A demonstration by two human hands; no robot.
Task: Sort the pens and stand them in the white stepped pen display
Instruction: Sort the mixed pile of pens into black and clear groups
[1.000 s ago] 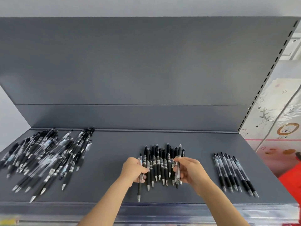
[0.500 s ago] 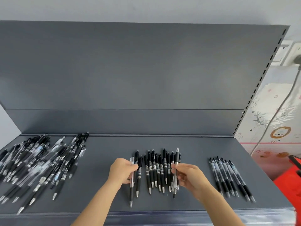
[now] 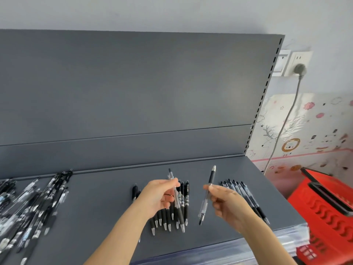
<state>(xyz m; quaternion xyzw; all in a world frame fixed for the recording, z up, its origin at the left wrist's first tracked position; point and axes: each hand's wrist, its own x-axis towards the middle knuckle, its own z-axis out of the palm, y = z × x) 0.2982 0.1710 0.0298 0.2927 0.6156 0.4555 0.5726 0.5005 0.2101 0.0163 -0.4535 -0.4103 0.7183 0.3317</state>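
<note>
the left hand [image 3: 159, 196] pinches a clear-barrelled pen with a black grip [image 3: 176, 199], raised over the middle row of black pens [image 3: 172, 217] lying on the grey metal shelf [image 3: 99, 203]. the right hand [image 3: 227, 202] pinches another clear pen with a black grip [image 3: 207, 194], tip upward, near the right-hand row of pens [image 3: 250, 199].

Flat dark-grey shelf [image 3: 107, 205]: matt painted metal, smooth. Loose clear-barrelled pens w/ black grips [image 3: 168, 211]: glossy plastic, silvery tips prob. metal. Red slotted basket [image 3: 324, 207]: shiny moulded plastic. Patterned sheet [image 3: 305, 131]: glossy film.
</note>
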